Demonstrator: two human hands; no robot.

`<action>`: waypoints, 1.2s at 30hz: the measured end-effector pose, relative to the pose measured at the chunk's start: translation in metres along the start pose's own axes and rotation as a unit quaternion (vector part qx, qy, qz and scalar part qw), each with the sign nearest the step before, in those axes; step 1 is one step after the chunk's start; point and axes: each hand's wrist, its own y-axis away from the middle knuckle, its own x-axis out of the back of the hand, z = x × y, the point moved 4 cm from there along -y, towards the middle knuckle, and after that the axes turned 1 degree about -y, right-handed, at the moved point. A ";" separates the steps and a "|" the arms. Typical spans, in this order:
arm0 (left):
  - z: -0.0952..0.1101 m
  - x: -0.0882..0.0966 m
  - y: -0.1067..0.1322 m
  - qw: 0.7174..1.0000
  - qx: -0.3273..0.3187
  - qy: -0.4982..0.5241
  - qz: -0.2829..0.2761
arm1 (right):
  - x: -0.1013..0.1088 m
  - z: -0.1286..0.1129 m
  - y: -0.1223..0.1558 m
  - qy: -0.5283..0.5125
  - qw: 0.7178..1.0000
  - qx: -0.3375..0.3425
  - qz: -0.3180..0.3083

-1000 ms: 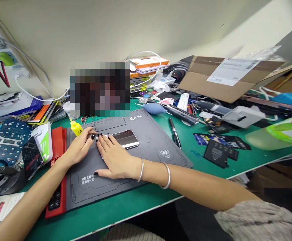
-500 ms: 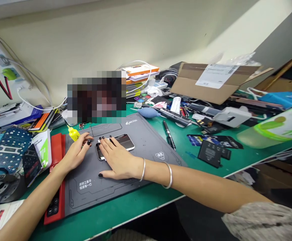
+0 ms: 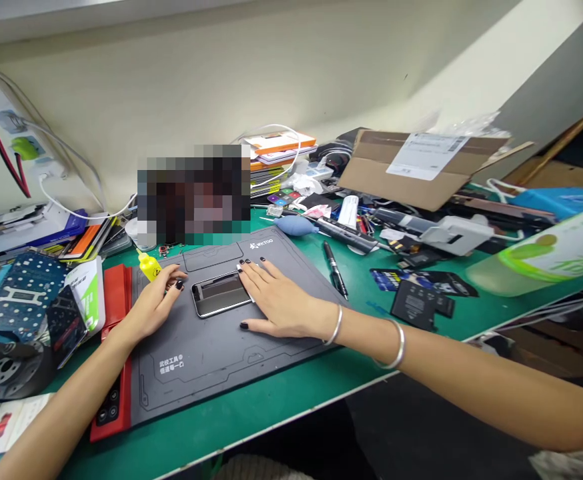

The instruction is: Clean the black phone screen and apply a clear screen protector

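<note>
A smartphone (image 3: 220,294) lies flat, with its glossy dark face up, on the grey repair mat (image 3: 231,353). My right hand (image 3: 279,300) rests palm down with fingers spread, its fingertips at the phone's right edge. A thin white edge shows beneath those fingers, too little to name. My left hand (image 3: 154,303) sits just left of the phone, fingers curled together, with nothing visible in them. A yellow glue bottle (image 3: 149,266) lies close beyond its fingertips.
A black pen (image 3: 335,269), a blue air blower (image 3: 295,225), and loose phone batteries (image 3: 414,305) lie on the green bench right of the mat. A red strip (image 3: 116,353) borders the mat's left side. A cardboard box (image 3: 396,170) stands behind.
My right hand has slid rightward off the phone, uncovering most of its face. My left hand has stayed nearly still, and the view has shifted slightly.
</note>
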 end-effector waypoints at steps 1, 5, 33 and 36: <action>0.000 0.000 0.000 1.000 -0.001 0.002 0.000 | -0.001 0.004 0.002 0.010 1.000 -0.001 -0.001; 0.000 0.000 -0.001 1.000 0.000 -0.001 -0.006 | -0.003 0.018 0.009 0.033 0.999 -0.012 -0.002; -0.003 -0.004 -0.002 1.000 0.006 -0.011 0.000 | -0.020 0.108 -0.091 -0.252 0.965 -0.019 0.072; -0.003 -0.004 -0.002 1.000 0.010 -0.016 -0.002 | -0.021 0.109 -0.091 -0.259 0.963 -0.015 0.077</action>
